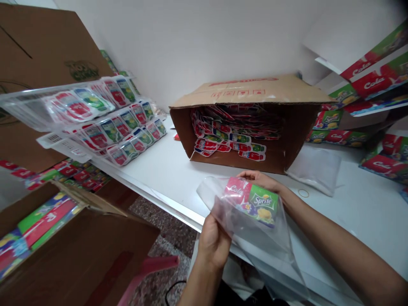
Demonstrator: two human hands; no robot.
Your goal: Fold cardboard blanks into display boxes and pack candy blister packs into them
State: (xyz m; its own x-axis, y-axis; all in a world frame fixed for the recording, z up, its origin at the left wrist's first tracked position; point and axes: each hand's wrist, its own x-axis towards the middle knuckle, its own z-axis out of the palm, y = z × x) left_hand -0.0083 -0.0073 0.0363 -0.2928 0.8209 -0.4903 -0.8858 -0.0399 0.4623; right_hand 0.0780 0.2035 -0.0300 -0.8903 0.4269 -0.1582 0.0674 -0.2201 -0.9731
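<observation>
A small printed box [264,203] with red Cola and green Sprite artwork lies inside a clear plastic bag [264,255], above the front edge of the white table. My left hand [215,238] pinches the bag at its near left side, its fingertips partly behind the film. Behind the box, my right hand [263,180] curls round its far edge, most of the fingers hidden. The bag's loose end hangs down toward my lap.
An open carton [248,95] on the table [178,182] holds many bottle-shaped cards. Bagged card packs [117,123] stand at left, above a carton of printed boxes [47,221]. Clear bags [315,168], a rubber band [303,193] and stacked Cola cartons [379,80] are at right.
</observation>
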